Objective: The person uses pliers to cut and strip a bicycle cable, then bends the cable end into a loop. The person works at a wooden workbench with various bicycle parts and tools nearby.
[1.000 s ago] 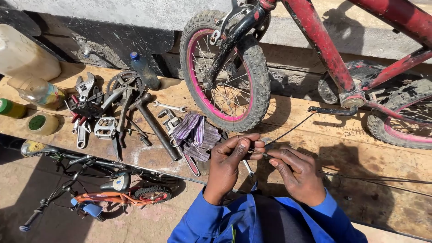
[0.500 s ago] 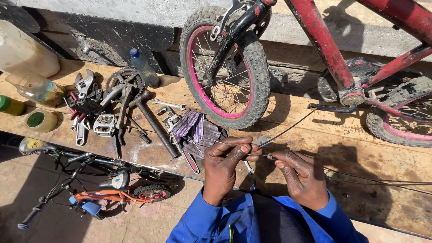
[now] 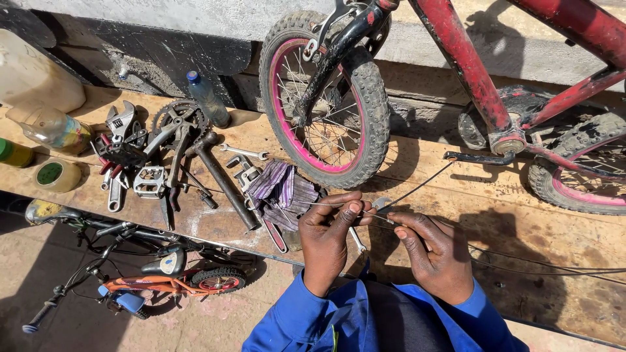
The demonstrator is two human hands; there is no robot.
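**Red bicycle, worn worktop, thin cable in both hands**

Red was the frame of the bicycle (image 3: 456,58) that stood across the top of my view, its pink-rimmed front wheel (image 3: 324,98) resting on the wooden worktop (image 3: 508,221). Left of the wheel lay a heap of tools (image 3: 156,156): spanners, a chainring, a pedal and a hammer, with a striped purple cloth (image 3: 282,189) just beside them. Below the worktop's edge, on the ground, I saw a small orange children's bicycle (image 3: 163,277) lying on its side.

Nearer to me were the blue sleeves (image 3: 306,322) and my two hands over the worktop. My left hand (image 3: 326,238) had its fingers (image 3: 349,210) pinched shut on a thin metal cable (image 3: 417,189), which ran up and right toward the pedal crank. My right hand (image 3: 437,257) had its fingers (image 3: 401,231) closed on the same cable, just beside the left, with a small metal fitting (image 3: 381,203) between the two grips.
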